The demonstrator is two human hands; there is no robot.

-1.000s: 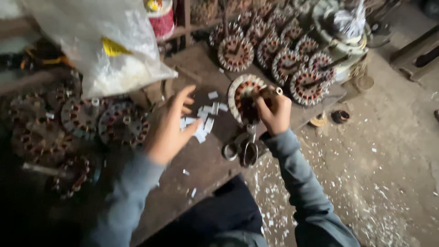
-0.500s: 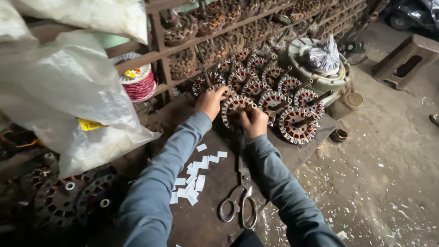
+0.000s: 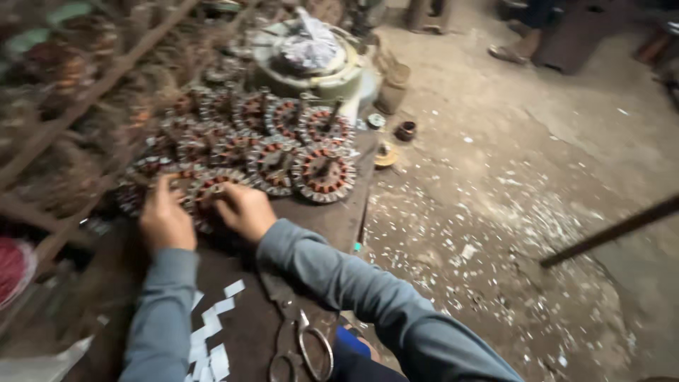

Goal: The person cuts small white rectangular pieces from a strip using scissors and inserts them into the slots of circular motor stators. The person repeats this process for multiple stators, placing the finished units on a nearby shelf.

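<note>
A: What lies nearest on the bench [image 3: 332, 226]?

B: Scissors [image 3: 300, 343], handles toward the person, at the bench's near end. Just left of them, white paper slips [image 3: 212, 332] lie scattered beside the left sleeve.

A: And the hands?

B: Both are farther along the bench than the scissors, on one stator [image 3: 205, 194], a round wound disc with copper-red coils. The left hand [image 3: 166, 219] rests on the stator's left side, fingers stretched forward and laid over its rim. The right hand [image 3: 244, 209] is on the stator's right side, fingers curled down onto the windings. The picture is blurred, so I cannot tell if either hand truly grips it or only presses on it.

A: So where does that stator sit?

B: On the bench, between the two hands, at the near edge of a pile of like discs [image 3: 283, 148]. It touches, or nearly touches, its neighbours behind.

A: What is beyond the stator?

B: The pile spreads back and to the right of it. One disc [image 3: 324, 173] lies near the bench's right edge. Behind the pile stands a round pale housing [image 3: 311, 67] with a crumpled bag on top.

A: And off the bench?

B: Right of the pile, on the floor [image 3: 495, 212], sit a few small cups [image 3: 404, 131], with white scraps strewn about.
</note>
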